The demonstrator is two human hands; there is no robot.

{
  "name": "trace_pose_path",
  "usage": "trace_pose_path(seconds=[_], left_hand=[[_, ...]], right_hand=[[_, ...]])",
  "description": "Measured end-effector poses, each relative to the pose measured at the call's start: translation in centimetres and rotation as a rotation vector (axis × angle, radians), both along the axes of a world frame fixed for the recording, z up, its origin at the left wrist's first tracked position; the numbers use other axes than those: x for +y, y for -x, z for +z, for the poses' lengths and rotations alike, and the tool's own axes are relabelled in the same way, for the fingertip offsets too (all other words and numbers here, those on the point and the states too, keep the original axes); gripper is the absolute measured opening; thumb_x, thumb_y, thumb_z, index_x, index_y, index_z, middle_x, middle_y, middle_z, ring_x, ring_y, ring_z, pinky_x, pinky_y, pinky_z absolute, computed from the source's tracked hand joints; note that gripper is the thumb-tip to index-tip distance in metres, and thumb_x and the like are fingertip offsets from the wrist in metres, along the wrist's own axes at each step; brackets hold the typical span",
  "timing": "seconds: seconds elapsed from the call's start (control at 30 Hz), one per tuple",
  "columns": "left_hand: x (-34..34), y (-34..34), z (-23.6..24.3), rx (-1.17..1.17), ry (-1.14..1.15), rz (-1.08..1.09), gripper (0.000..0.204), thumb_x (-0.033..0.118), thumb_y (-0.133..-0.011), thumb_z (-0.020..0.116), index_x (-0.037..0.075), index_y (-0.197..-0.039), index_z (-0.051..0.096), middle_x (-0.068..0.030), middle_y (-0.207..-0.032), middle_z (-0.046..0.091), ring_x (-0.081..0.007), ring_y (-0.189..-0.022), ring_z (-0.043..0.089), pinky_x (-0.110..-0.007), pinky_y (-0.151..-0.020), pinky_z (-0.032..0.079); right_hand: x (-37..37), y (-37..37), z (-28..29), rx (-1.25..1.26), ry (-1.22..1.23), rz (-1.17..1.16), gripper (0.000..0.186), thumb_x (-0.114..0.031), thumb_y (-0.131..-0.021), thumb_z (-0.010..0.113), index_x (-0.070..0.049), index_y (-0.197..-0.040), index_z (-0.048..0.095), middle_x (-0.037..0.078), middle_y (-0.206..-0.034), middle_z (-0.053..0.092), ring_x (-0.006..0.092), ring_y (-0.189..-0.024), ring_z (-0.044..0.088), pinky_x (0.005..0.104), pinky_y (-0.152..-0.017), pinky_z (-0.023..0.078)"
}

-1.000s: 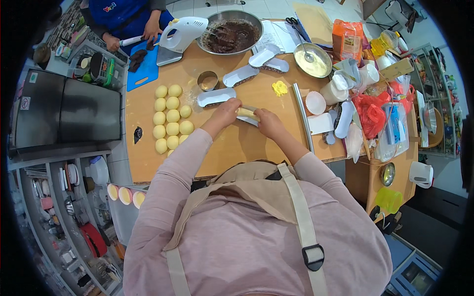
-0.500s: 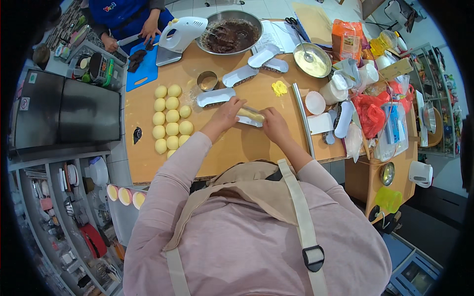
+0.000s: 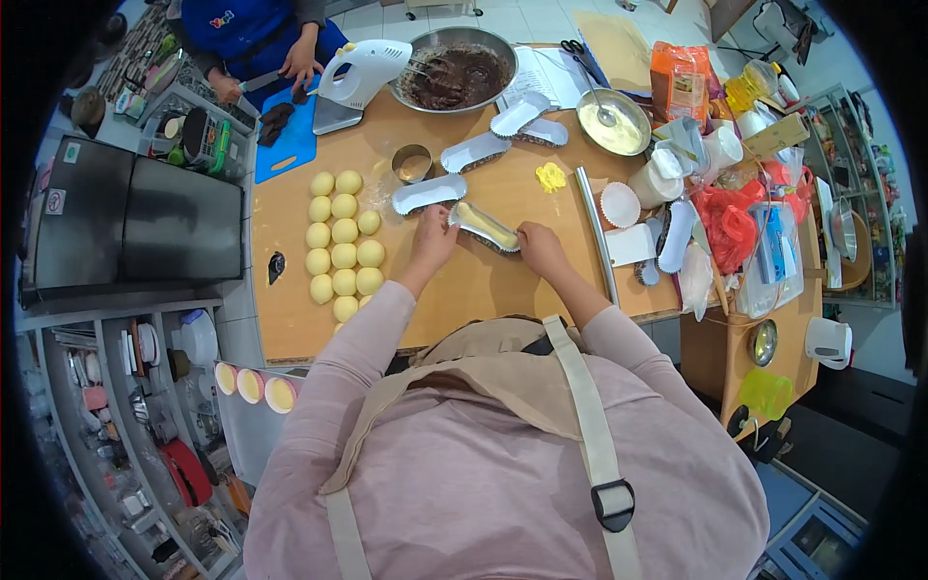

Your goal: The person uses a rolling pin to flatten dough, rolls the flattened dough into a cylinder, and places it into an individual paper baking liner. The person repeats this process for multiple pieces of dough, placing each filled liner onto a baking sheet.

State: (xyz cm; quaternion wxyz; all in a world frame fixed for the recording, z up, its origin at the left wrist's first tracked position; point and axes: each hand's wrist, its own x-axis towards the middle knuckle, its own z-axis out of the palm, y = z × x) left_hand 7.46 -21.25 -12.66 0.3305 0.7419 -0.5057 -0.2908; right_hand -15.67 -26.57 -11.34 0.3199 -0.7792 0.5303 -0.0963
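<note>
My left hand (image 3: pixel 435 234) and my right hand (image 3: pixel 536 244) grip opposite ends of an oblong, white-lined case (image 3: pixel 484 230) with a dark outside. A long pale dough piece (image 3: pixel 478 219) lies in it. Similar cases (image 3: pixel 428 193) lie just beyond. Several rows of round dough balls (image 3: pixel 343 230) sit left of my left hand. A metal ring (image 3: pixel 414 151) stands behind them. Right of my right hand lie a metal rod (image 3: pixel 596 235) and, farther back, a yellow dab (image 3: pixel 550 177).
A mixing bowl (image 3: pixel 452 72), white mixer (image 3: pixel 372 72), blue board (image 3: pixel 288 155) and pan (image 3: pixel 616 124) are at the back of the table (image 3: pixel 280 329). A co-worker (image 3: pixel 256 29) works back left. Bags and tubs (image 3: pixel 725 227) crowd the right; a steel cabinet (image 3: pixel 179 217) stands left.
The dough piece held between my hands has gone down into the case. My hands have moved to the case's ends, my left one lower in the picture.
</note>
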Motion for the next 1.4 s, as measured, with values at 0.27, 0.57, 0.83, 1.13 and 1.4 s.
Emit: trace_pose_path(seconds=[0.27,0.57,0.83,1.13,1.4], left_hand=[[3.2,3.0,0.5,-0.108,0.020,-0.041,0.035,0.013,-0.077,0.069,0.005,-0.106,0.053,-0.0141,-0.114,0.055,-0.0296,-0.107,0.053,-0.043,-0.088,0.043],[6.9,5.9,2.7,-0.587,0.214,-0.655,0.069,0.041,-0.078,0.072,0.008,-0.133,0.048,-0.0120,-0.133,0.050,-0.0298,-0.128,0.043,-0.047,-0.110,0.029],[7.8,6.4,2.9,-0.580,0.105,-0.655,0.076,0.043,-0.077,0.073,0.007,-0.137,0.044,-0.0143,-0.136,0.045,-0.0303,-0.131,0.040,-0.048,-0.112,0.023],[7.2,5.1,2.0,-0.600,0.062,-0.626,0.080,0.040,-0.075,0.075,0.005,-0.138,0.040,-0.0142,-0.140,0.040,-0.0322,-0.133,0.036,-0.048,-0.111,0.023],[6.6,4.0,2.6,-0.619,0.121,-0.511,0.077,0.035,-0.072,0.077,0.012,-0.137,0.042,-0.0122,-0.138,0.040,-0.0281,-0.133,0.033,-0.050,-0.108,0.022]], right_hand=[[4.9,2.7,1.0,-0.022,0.033,0.110,0.017,-0.012,-0.086,0.057,-0.002,-0.096,0.065,0.022,-0.088,0.067,0.0383,-0.083,0.066,0.0470,-0.075,0.052],[5.6,4.1,0.6,-0.012,0.069,0.102,0.016,-0.011,-0.085,0.059,-0.003,-0.098,0.064,0.020,-0.086,0.068,0.0370,-0.081,0.066,0.0460,-0.073,0.052],[5.6,4.0,0.8,0.018,0.011,0.094,0.018,-0.011,-0.086,0.057,-0.003,-0.101,0.063,0.020,-0.091,0.066,0.0372,-0.089,0.065,0.0474,-0.077,0.051],[5.8,1.9,2.0,-0.142,0.422,0.443,0.025,-0.016,-0.081,0.063,-0.003,-0.103,0.062,0.014,-0.101,0.062,0.0330,-0.094,0.060,0.0429,-0.083,0.048],[5.0,0.5,-0.8,0.040,0.513,0.520,0.027,-0.022,-0.080,0.067,-0.007,-0.102,0.064,0.009,-0.102,0.061,0.0260,-0.099,0.059,0.0396,-0.088,0.042]])
